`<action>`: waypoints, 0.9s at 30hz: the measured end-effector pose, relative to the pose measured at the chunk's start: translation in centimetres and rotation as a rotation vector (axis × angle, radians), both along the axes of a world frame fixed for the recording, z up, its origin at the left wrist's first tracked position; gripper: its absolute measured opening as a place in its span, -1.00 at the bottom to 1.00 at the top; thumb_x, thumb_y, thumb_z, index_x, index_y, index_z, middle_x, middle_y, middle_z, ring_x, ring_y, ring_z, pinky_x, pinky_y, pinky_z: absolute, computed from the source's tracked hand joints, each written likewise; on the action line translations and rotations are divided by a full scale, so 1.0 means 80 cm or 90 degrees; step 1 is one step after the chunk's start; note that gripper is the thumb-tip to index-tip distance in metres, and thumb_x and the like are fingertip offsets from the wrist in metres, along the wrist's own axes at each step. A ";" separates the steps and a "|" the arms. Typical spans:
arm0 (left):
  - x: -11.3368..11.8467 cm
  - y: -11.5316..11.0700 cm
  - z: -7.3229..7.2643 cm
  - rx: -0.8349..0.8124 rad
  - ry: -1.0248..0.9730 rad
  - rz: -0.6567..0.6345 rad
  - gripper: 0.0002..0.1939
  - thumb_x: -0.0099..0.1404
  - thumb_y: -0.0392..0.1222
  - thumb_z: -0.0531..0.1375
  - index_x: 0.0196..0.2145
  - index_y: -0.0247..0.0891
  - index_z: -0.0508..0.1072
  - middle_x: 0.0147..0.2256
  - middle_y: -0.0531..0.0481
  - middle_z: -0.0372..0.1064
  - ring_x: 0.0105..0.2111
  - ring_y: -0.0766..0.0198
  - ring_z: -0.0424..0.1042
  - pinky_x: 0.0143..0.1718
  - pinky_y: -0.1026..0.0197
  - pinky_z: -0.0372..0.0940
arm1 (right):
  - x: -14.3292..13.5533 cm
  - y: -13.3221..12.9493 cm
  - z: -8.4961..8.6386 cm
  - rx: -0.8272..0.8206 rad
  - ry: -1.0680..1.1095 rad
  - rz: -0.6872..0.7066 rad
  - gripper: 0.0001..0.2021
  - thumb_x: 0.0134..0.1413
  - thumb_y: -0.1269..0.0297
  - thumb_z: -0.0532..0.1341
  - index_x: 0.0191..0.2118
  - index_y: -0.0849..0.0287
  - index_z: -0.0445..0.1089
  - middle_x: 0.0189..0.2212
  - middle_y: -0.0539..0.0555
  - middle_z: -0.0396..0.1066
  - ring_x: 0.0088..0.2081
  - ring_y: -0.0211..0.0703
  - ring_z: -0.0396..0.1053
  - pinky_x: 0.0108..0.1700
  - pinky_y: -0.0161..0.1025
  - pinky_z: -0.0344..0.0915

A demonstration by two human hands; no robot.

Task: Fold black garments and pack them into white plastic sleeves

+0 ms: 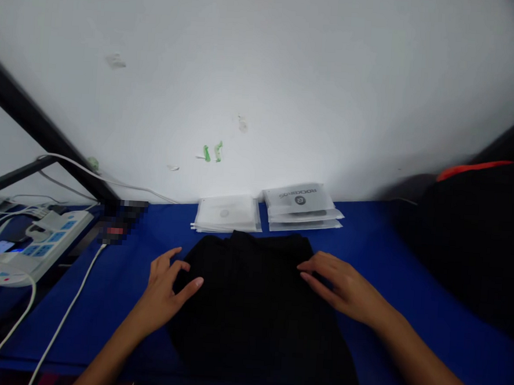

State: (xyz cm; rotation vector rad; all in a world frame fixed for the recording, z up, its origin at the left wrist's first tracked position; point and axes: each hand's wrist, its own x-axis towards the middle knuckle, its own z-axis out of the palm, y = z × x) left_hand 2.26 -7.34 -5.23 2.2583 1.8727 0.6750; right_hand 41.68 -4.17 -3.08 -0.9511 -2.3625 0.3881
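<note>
A piece of black fabric (258, 314), perhaps a garment, lies spread on the blue tabletop (115, 300), its lower end running toward the front edge. At its upper left side is my left hand (168, 286), open, with thumb and fingers apart and the fingertips by the fabric's edge. Across from it, my right hand (342, 285) has thumb and index finger brought close together on the upper right part of the fabric, as if pinching it. Folds in the dark cloth are hard to make out.
Behind the fabric, against the white wall, lie a frosted zip bag (227, 214) and a stack of printed zip bags (300, 201). A large black item with orange trim (475, 246) fills the right. Leftward are a power strip (53, 244), white cables (71, 309) and phones.
</note>
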 end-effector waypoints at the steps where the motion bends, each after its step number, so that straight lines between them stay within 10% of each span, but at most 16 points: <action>1: 0.000 0.000 -0.004 -0.004 -0.002 -0.010 -0.67 0.27 0.13 0.20 -0.22 -0.19 0.41 0.15 -0.20 0.13 0.17 -0.18 0.09 0.07 -0.35 0.18 | 0.000 0.000 0.000 0.002 0.000 -0.001 -0.81 0.30 0.29 0.07 -0.10 0.11 0.41 -0.34 0.09 0.46 -0.29 -0.12 0.42 -0.26 -0.15 0.39; 12: 0.041 0.020 0.052 0.172 -0.155 -0.048 -0.86 0.21 -0.24 0.16 -0.29 -0.17 0.23 -0.01 -0.14 0.26 0.02 0.02 0.29 0.04 -0.14 0.23 | 0.003 -0.001 0.001 -0.003 -0.007 -0.015 -0.81 0.30 0.29 0.07 -0.10 0.11 0.41 -0.33 0.09 0.46 -0.28 -0.13 0.42 -0.25 -0.17 0.38; 18: 0.083 0.024 0.065 -0.075 0.056 -0.392 -0.60 0.15 -0.19 0.27 -0.06 -0.16 0.30 0.11 -0.16 0.23 0.12 -0.04 0.24 0.09 -0.09 0.23 | 0.003 -0.001 0.002 0.008 -0.019 -0.009 -0.81 0.32 0.29 0.06 -0.11 0.12 0.40 -0.34 0.09 0.46 -0.29 -0.13 0.41 -0.25 -0.16 0.37; 27: 0.097 0.037 0.072 -0.114 0.185 -0.381 -0.70 0.16 -0.26 0.31 -0.16 -0.19 0.34 0.01 -0.11 0.29 -0.03 -0.01 0.33 -0.04 -0.04 0.27 | 0.002 0.000 0.003 0.005 -0.034 -0.006 -0.81 0.33 0.29 0.05 -0.10 0.14 0.39 -0.35 0.09 0.46 -0.29 -0.13 0.39 -0.25 -0.15 0.36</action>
